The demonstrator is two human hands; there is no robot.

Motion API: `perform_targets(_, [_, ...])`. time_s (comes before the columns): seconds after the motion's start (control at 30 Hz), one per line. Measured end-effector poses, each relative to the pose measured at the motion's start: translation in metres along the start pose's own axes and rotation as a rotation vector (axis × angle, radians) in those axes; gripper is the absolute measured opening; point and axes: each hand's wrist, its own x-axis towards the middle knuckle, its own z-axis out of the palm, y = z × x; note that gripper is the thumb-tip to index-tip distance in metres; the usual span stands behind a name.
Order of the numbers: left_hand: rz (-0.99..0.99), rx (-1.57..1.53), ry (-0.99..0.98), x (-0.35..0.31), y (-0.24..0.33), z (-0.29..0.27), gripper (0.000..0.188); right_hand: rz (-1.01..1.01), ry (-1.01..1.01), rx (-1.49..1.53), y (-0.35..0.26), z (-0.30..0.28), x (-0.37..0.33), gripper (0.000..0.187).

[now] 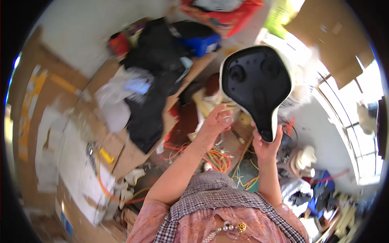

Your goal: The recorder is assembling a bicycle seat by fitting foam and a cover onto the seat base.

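A bicycle saddle (256, 81) with a black hollow underside and a white outer rim is held up, its underside facing me and its narrow nose pointing down. My right hand (267, 145) grips that nose, thumb on one side and fingers on the other. To the left of the saddle, my left hand (214, 126) is raised with its fingers apart and nothing in them. It appears not to touch the saddle.
On the cardboard-covered bench (108, 139) at left lie black cloth (152, 81), a clear plastic bag (117, 87) and a yellow-handled tool (106, 155). Orange cords (221, 161) tangle below my hands. A red bag (231, 20) stands at the back; assorted items (324, 198) pile up lower right.
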Motion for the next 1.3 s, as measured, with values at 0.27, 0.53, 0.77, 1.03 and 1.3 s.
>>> perform_targets(0.27, [0.380, -0.272, 0.204, -0.179, 0.021, -0.089, 0.049, 0.811, -0.290, 0.077, 0.181, 0.059, -0.052, 0.068])
perform_targets(0.53, [0.769, -0.271, 1.190, -0.413, 0.045, -0.159, 0.044, 1.495, -0.454, -0.295, 0.378, 0.075, -0.186, 0.055])
perform_targets(0.77, [0.519, 1.349, 2.082, -0.625, 0.088, -0.356, 0.069, 1.415, -0.172, -0.709, 0.401, -0.008, -0.197, 0.050])
perform_targets(1.03, [-0.402, 1.352, 2.219, -0.668, 0.111, -0.505, 0.079, 1.051, 0.081, -0.905, 0.362, -0.101, -0.121, 0.040])
perform_targets(1.3, [0.112, 1.833, 1.129, -0.374, -0.033, -0.292, 0.032, 0.732, 0.517, -0.771, 0.290, -0.267, -0.014, 0.022])
